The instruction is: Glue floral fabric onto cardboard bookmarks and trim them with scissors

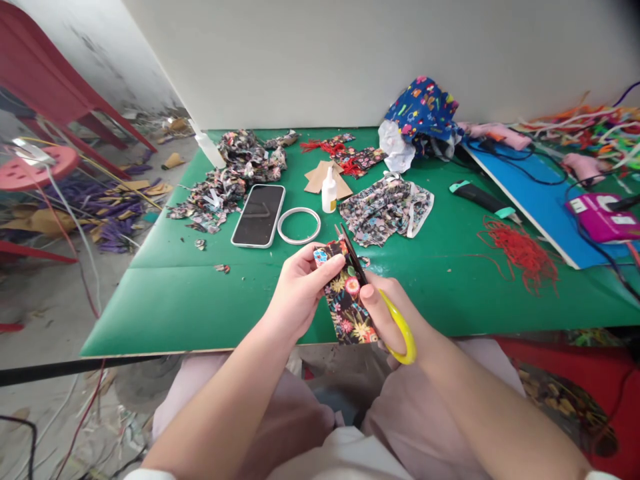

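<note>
Fingers of the left hand [297, 287] pinch the fabric strip's [347, 300] top-left edge; its long axis runs toward the body, scissors [380, 300] gripped by the right hand [393, 320] alongside its right edge.

Bare green table [190, 300] lies left of the phone [259, 215] and in front of it. Right of the phone, ring [299, 225], glue bottle [329, 190] and fabric pile [385, 210] crowd the way; scraps [225, 187] block behind.

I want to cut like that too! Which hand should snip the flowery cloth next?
Probably the right hand: its fingers already hold the yellow-handled scissors, blades on the flowery cloth. The left hand pinches the cloth's top edge, steadying it.
</note>
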Demonstrator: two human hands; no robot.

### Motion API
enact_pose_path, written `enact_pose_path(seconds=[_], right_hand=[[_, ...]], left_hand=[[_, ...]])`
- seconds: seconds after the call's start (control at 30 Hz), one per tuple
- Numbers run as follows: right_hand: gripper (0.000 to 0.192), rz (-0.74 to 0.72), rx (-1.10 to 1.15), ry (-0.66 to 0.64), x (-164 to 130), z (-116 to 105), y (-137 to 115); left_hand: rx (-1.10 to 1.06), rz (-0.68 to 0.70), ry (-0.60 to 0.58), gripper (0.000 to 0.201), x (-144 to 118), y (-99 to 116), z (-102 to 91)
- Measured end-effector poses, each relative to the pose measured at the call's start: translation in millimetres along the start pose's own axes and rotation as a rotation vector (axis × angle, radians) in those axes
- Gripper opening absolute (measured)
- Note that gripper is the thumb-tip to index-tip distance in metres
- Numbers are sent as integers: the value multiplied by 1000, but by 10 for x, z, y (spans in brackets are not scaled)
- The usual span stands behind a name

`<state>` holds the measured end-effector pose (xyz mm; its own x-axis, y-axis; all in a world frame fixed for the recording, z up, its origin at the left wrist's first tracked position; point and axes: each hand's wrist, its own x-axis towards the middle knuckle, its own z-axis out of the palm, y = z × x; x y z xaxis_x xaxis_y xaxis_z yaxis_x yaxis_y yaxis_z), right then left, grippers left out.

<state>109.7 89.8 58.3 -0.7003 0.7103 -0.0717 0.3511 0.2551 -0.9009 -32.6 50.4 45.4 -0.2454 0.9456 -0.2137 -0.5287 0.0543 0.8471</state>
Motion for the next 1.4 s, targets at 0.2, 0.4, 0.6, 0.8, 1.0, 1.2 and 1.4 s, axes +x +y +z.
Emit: enact_pose_path(seconds=[0.2,0.4,0.6,0.8,1.0,1.2,1.4], right_hand=[[71,0,7,16,7,26,36],[69,13,6,22,12,25,51],[75,28,155,-100,-6,-63,94],[80,43,95,-142,-47,-213,112],[81,112,-101,-285,-135,-436,84],[82,97,-88,-341,-228,-494,248],[77,119,-53,-362,-272,-510,267]], left_hand=[[8,6,-16,20,6,2,-4],[16,32,-36,15,8,11,3],[88,98,29,18,-5,72,-9],[225,169,35,18,-6,109,-64],[382,236,3,16,-23,142,-116],[556,171,-174,16,-78,205,-161],[701,119,-244,16,-88,174,-165]])
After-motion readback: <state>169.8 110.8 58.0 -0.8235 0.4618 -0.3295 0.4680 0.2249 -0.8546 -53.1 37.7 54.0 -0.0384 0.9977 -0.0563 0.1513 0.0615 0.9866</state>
